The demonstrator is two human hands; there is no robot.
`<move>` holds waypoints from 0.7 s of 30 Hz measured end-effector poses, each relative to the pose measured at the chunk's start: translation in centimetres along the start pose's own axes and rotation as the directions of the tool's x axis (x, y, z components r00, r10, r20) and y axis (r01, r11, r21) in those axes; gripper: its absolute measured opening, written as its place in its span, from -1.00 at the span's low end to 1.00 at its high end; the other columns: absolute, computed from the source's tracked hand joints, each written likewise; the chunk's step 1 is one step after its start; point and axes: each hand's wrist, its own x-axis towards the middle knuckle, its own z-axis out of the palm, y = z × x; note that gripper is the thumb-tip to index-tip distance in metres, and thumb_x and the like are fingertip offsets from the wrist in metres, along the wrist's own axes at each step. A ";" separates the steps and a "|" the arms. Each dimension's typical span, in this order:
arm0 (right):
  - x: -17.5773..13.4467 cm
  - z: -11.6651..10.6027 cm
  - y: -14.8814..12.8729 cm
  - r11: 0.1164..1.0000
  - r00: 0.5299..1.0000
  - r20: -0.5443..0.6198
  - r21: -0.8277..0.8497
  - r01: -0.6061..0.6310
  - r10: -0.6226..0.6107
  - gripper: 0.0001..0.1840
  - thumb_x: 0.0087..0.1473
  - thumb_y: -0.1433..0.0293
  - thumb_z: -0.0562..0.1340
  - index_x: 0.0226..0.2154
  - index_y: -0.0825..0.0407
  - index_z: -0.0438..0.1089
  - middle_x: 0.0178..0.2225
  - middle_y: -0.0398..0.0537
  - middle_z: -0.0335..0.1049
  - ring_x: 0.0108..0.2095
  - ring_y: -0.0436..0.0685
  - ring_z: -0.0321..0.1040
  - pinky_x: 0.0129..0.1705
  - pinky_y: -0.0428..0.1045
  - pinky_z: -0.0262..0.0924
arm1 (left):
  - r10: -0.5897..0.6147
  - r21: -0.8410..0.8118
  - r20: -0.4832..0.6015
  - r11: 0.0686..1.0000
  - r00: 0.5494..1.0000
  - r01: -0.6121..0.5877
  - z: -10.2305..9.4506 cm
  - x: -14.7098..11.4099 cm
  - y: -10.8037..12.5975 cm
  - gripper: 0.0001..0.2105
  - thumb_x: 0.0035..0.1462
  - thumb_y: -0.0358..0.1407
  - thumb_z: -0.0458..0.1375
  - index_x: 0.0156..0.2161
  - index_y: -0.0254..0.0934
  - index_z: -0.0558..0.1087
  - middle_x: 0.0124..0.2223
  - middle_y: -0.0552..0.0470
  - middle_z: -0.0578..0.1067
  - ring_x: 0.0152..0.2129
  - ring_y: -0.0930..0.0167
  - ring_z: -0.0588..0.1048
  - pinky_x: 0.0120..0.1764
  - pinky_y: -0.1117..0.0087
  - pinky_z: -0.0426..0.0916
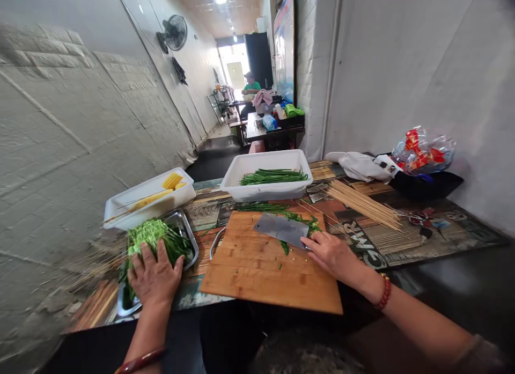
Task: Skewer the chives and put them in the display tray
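My left hand (155, 275) lies with fingers spread on a heap of cut green chives (149, 233) in a metal tray (193, 244). At the right, my right hand (330, 254) grips the handle of a cleaver (279, 228), its broad blade flat over the wooden cutting board (249, 272). Green scraps (285, 247) are scattered on the board near the blade. Along the board's far edge lie more green stalks (263, 206). Behind it, a white plastic bin (265, 192) contains a bundle of long chives (273, 176).
Another white bin (116, 215) at the left has yellow skewered pieces (172, 181). Bamboo skewers (362, 205) spread across the table's right side, near keys (425, 233), a white cloth (362, 166) and a black bowl (426, 187) with plastic packaging. A person (251, 85) sits far back.
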 end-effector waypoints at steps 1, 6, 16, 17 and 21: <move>-0.1 -0.3 -0.1 1.000 1.000 -0.013 -0.004 0.000 0.000 -0.63 0.16 0.52 0.23 0.04 0.11 0.43 -0.21 0.10 0.46 -0.20 0.26 0.43 -0.17 0.15 0.41 | -0.001 -0.006 -0.001 1.000 1.000 0.001 -0.1 -0.1 -0.1 -0.33 0.27 -0.06 -0.06 0.35 -0.49 0.10 0.40 -0.43 -0.01 0.34 -0.11 -0.06 0.25 -0.16 -0.03; -0.7 -3.4 -2.2 0.926 0.995 -0.064 0.374 -0.050 0.080 -0.64 0.29 0.41 0.08 0.09 0.04 0.38 -0.11 0.11 0.43 -0.10 0.22 0.40 -0.04 0.16 0.36 | 0.000 -0.065 -0.042 0.998 0.999 -0.002 -1.0 -0.6 -0.8 -0.25 0.24 0.08 -0.09 0.34 -0.47 0.12 0.40 -0.42 0.02 0.34 -0.09 -0.03 0.27 -0.19 -0.12; 1.2 -2.7 -7.7 -0.092 0.820 0.573 0.816 -0.571 -0.004 -0.46 0.06 -0.06 0.25 -0.18 0.07 0.42 -0.50 -0.27 0.19 -0.63 -0.14 0.13 -0.71 -0.23 0.08 | -0.031 -0.191 -0.106 0.981 0.994 0.010 -2.3 -1.4 -0.8 -0.23 0.22 0.15 -0.10 0.34 -0.38 0.14 0.40 -0.31 0.09 0.35 -0.03 0.00 0.28 -0.19 -0.11; 1.2 -2.4 -7.2 -0.108 0.814 0.581 0.810 -0.576 0.023 -0.47 0.04 -0.06 0.26 -0.20 0.07 0.42 -0.49 -0.26 0.21 -0.63 -0.15 0.14 -0.71 -0.24 0.08 | -0.032 -0.211 -0.124 0.977 0.992 0.005 -2.5 -1.5 -0.8 -0.22 0.21 0.16 -0.09 0.34 -0.40 0.15 0.39 -0.34 0.11 0.35 -0.03 0.01 0.28 -0.19 -0.11; 0.6 -2.2 -3.6 -0.138 0.795 0.568 0.823 -0.551 0.211 -0.50 0.00 -0.01 0.32 -0.22 0.07 0.44 -0.42 -0.19 0.31 -0.60 -0.14 0.19 -0.70 -0.24 0.12 | -0.041 -0.268 -0.153 0.963 0.987 -0.001 -2.8 -1.6 -1.1 -0.17 0.16 0.19 -0.07 0.31 -0.48 0.20 0.34 -0.44 0.18 0.32 -0.07 0.07 0.26 -0.20 -0.08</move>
